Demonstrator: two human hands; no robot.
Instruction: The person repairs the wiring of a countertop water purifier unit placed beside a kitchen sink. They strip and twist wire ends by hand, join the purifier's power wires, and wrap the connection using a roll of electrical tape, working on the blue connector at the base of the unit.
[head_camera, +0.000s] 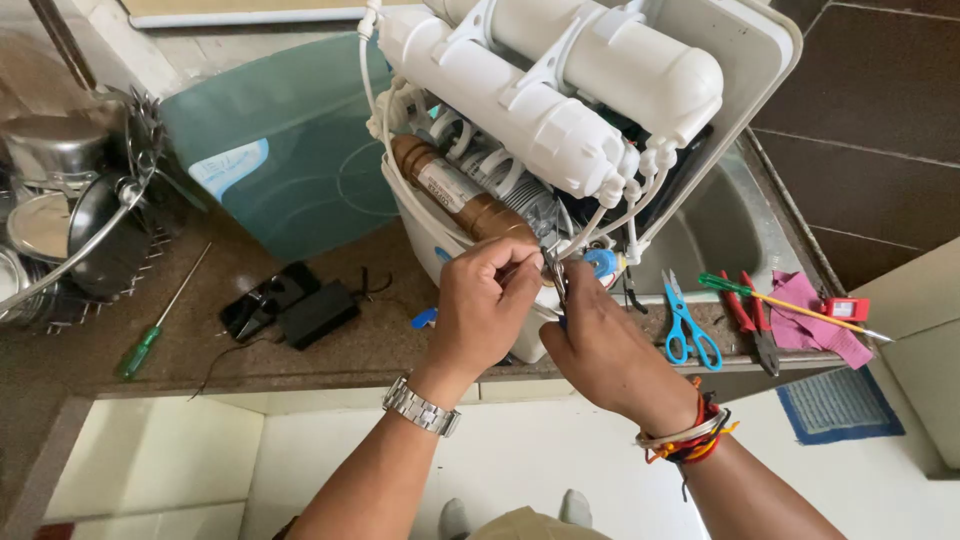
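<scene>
Two tools, scissors (689, 327) and pliers (755, 325), lie beside the right hand (600, 345).

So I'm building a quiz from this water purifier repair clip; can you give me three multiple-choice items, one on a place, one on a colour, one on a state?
1. Where does the green-handled screwdriver lie?
A. on the counter left of the hands
B. in the sink
C. on the floor

2. What colour are the scissors' handles?
A. red
B. blue
C. yellow

3. How is the water purifier?
A. cover shut
B. still boxed
C. opened, white filter cartridges exposed

Answers: 1 A, it rests on the brown counter near the dish rack. 2 B, both loops are blue. 3 C, cartridges and tubing show while the left hand and right hand work at it.
</scene>
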